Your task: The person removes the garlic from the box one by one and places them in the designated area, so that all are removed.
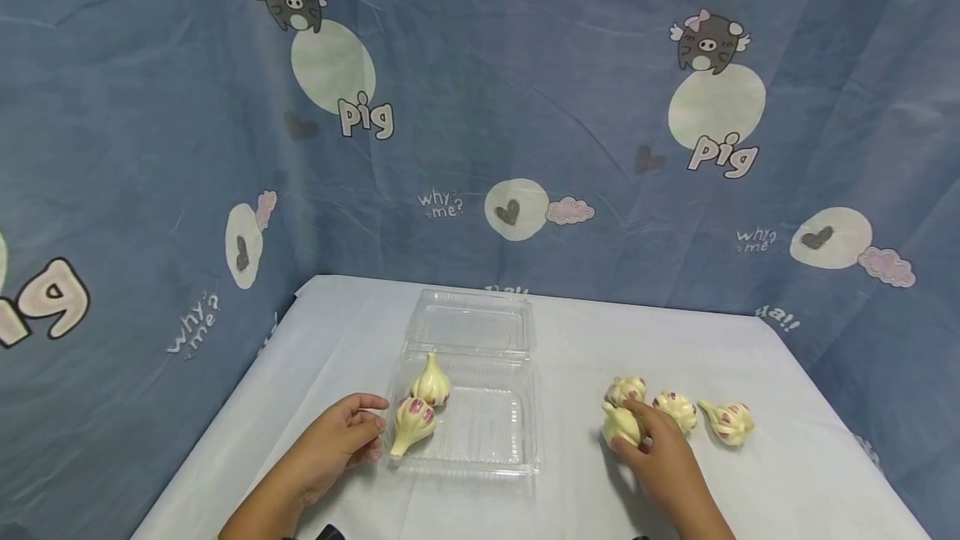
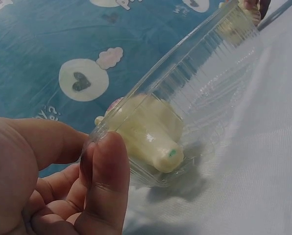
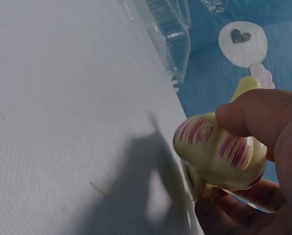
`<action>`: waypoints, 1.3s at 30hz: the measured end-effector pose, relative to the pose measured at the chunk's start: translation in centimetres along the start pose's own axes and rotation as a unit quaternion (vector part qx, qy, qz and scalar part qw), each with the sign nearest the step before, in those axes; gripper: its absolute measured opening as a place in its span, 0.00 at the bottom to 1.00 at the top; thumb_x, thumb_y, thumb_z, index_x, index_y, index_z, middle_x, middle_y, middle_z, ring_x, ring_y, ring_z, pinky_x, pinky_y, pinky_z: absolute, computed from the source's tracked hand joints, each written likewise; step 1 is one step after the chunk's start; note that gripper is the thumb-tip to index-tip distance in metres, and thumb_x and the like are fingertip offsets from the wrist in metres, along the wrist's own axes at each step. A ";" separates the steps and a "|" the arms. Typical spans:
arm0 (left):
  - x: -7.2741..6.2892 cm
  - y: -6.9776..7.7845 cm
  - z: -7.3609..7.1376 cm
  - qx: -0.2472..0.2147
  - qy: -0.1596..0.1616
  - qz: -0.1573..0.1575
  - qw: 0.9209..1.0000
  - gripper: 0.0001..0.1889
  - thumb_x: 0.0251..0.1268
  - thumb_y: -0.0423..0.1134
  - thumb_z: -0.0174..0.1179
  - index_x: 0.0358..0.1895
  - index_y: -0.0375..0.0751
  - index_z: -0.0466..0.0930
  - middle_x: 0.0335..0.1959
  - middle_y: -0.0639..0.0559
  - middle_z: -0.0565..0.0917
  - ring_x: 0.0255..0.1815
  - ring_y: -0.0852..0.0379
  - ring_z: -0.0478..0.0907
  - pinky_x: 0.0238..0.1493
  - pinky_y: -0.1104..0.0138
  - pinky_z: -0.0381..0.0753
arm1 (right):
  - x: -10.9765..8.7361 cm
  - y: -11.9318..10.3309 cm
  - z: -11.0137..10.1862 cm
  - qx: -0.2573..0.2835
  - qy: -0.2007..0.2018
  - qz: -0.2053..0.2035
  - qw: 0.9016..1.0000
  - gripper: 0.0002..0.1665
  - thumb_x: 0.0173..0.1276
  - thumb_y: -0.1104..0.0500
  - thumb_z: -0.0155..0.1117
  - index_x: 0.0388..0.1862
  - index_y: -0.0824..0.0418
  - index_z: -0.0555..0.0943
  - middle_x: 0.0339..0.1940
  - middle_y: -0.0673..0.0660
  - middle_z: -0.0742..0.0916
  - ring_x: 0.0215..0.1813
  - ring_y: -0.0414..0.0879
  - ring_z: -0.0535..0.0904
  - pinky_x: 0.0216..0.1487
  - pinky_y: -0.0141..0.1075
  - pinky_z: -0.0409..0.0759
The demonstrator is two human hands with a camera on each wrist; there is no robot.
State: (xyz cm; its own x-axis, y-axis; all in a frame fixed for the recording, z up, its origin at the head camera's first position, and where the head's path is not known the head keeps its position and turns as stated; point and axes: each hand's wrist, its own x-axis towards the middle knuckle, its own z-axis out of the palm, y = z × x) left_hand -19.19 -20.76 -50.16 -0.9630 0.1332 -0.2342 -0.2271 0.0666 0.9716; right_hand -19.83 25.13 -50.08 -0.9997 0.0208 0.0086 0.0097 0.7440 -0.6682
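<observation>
My left hand (image 1: 337, 442) pinches the left rim of a clear plastic clamshell box (image 1: 483, 423) between thumb and finger. Close up in the left wrist view, the thumb and index finger of that hand (image 2: 82, 176) grip the rim. Two garlic bulbs (image 1: 431, 382) (image 1: 413, 423) lie in the box's left side. At the right, my right hand (image 1: 660, 450) holds a garlic bulb (image 1: 622, 425) with purple streaks, its stem pointing up and left. The right wrist view shows thumb and fingers around this bulb (image 3: 219, 152); part of it is hidden by them.
Three more garlic bulbs lie by the right hand: one just behind the held bulb (image 1: 626, 388), one in the middle (image 1: 677, 409), one farther right (image 1: 729, 422). The box's lid (image 1: 471, 322) lies folded back. Blue patterned cloth (image 1: 465, 140) hangs behind the white table (image 1: 585, 332).
</observation>
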 end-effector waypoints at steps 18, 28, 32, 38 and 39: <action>0.0 0.1 -0.1 -0.004 -0.002 0.002 1.000 0.23 0.76 0.31 0.56 0.68 0.26 0.65 0.41 0.46 0.80 0.32 0.58 0.77 0.34 0.68 0.83 | -0.2 1.5 -0.9 -0.020 0.008 -0.016 1.000 0.36 0.70 0.54 0.73 0.75 0.59 0.74 0.75 0.72 0.74 0.76 0.70 0.68 0.68 0.58 0.77; 0.0 0.1 -0.1 -0.003 0.001 -0.002 1.000 0.22 0.76 0.32 0.56 0.68 0.27 0.66 0.41 0.47 0.80 0.32 0.58 0.77 0.34 0.68 0.83 | -0.5 1.8 -0.6 -0.012 0.005 -0.010 1.000 0.37 0.70 0.53 0.74 0.75 0.60 0.74 0.73 0.71 0.75 0.71 0.67 0.75 0.62 0.53 0.83; 0.1 -0.1 -0.2 -0.006 -0.005 -0.002 1.000 0.23 0.77 0.32 0.56 0.69 0.27 0.65 0.41 0.46 0.80 0.32 0.58 0.78 0.34 0.68 0.83 | -0.5 1.9 -0.6 -0.013 -0.001 -0.009 1.000 0.37 0.70 0.52 0.74 0.75 0.59 0.74 0.74 0.70 0.75 0.71 0.67 0.75 0.63 0.54 0.82; 0.1 -0.3 -0.4 -0.019 -0.023 0.002 1.000 0.25 0.78 0.34 0.57 0.70 0.27 0.63 0.43 0.47 0.80 0.33 0.59 0.78 0.35 0.69 0.83 | -0.6 1.9 -0.7 -0.015 -0.004 -0.009 1.000 0.38 0.69 0.50 0.74 0.75 0.57 0.74 0.74 0.70 0.75 0.71 0.66 0.75 0.63 0.54 0.82; 0.0 -0.4 -0.5 -0.021 -0.025 0.003 0.999 0.25 0.78 0.34 0.58 0.70 0.27 0.63 0.43 0.47 0.80 0.33 0.59 0.78 0.35 0.69 0.83 | -0.6 1.9 -0.7 -0.017 -0.004 -0.008 1.000 0.38 0.69 0.49 0.74 0.75 0.57 0.74 0.75 0.70 0.75 0.71 0.66 0.76 0.63 0.55 0.82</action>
State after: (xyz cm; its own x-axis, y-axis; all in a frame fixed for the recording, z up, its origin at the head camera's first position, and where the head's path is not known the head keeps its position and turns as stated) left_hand -19.23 -21.22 -50.50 -0.9560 0.1828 -0.2295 -0.2291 0.0234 0.9731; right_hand -19.18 26.95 -50.81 -0.9999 0.0023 0.0129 -0.0065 0.7663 -0.6425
